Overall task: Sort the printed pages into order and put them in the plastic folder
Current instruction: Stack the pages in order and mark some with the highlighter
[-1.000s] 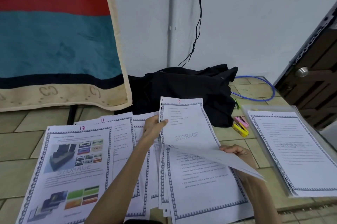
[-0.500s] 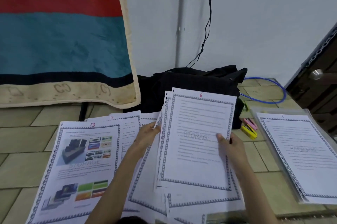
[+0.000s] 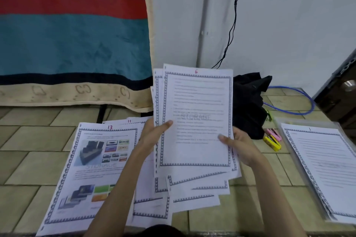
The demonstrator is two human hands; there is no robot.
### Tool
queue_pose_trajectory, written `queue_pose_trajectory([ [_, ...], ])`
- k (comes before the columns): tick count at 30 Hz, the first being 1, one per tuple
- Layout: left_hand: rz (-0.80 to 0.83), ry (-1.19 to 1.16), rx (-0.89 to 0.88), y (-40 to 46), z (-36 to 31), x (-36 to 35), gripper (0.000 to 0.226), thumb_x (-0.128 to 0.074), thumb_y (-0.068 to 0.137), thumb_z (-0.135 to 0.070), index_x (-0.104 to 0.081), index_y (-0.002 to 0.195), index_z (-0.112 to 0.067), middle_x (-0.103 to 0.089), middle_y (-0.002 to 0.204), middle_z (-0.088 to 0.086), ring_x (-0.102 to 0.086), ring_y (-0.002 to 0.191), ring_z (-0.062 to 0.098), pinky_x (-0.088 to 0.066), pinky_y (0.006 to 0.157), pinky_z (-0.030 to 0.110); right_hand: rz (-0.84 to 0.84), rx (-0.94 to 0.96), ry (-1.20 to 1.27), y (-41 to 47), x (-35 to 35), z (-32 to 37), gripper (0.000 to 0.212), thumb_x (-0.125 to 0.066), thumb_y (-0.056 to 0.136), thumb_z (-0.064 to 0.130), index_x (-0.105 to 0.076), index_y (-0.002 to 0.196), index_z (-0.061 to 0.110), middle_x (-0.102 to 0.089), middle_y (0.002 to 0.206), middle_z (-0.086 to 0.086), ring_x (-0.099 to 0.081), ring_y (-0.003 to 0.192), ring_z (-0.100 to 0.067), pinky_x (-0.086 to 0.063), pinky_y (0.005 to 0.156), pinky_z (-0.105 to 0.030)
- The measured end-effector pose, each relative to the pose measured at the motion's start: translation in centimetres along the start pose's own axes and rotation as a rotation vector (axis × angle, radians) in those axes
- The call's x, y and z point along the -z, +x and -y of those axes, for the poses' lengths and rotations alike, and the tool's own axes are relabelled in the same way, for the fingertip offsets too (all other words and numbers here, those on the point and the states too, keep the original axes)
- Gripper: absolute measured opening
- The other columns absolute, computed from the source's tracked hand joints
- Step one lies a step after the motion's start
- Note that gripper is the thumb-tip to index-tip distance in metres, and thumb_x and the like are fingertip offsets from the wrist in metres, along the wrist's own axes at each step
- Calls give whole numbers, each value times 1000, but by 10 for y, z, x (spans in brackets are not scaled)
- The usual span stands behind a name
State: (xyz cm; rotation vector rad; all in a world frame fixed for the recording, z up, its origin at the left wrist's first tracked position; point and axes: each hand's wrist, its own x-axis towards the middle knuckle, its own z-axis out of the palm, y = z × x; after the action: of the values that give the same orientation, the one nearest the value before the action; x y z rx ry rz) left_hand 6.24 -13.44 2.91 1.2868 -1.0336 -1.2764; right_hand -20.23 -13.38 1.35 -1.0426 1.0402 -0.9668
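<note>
— How far along is the sorting?

— Not far, by the look of it. Page 1 [image 3: 325, 167] lies on the plastic folder [image 3: 279, 121] at the right, on the tiled floor [image 3: 28, 159]; how many sheets sit under it cannot be told.

— And the rest?

— The person holds a raised sheaf [image 3: 196, 121] with page 6 in front. The left hand [image 3: 154, 132] grips its left edge, thumb across the paper; the right hand [image 3: 238, 144] pinches the right edge, thumb on the front.

— What is left on the floor?

— Page 13 [image 3: 96, 169] and page 11 [image 3: 129, 122] lie at the left, more loose pages [image 3: 192, 196] fanned below the sheaf. Most of the ordering seems undone, and nearly all the filing too.
</note>
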Motion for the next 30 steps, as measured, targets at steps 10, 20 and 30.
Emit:
queue_pose_trajectory([
  [10, -111, 58, -311, -13, -48, 0, 30, -75, 77, -16, -57, 94, -34, -64, 94, -17, -62, 89, 0, -52, 69, 9, -51, 373, -193, -1, -26, 44, 36, -72, 76, 3, -64, 104, 23, -73, 102, 12, -68, 99, -11, -55, 79, -24],
  [20, -90, 143, -374, -21, -41, 5, 39, -77, 74, -8, -54, 88, -37, -61, 91, -20, -59, 74, -21, -46, 61, 2, -76, 394, -255, -4, -35, 38, 38, -80, 67, 2, -67, 99, 20, -74, 97, 14, -69, 94, -9, -55, 75, -20],
  [30, -98, 125, -267, -24, -21, 7, 27, -77, 74, -20, -63, 88, -37, -68, 80, -26, -64, 84, -10, -52, 69, 9, -61, 394, -138, -7, -49, 29, 35, -82, 64, 11, -69, 96, 17, -75, 93, 11, -71, 90, -9, -54, 71, -18],
])
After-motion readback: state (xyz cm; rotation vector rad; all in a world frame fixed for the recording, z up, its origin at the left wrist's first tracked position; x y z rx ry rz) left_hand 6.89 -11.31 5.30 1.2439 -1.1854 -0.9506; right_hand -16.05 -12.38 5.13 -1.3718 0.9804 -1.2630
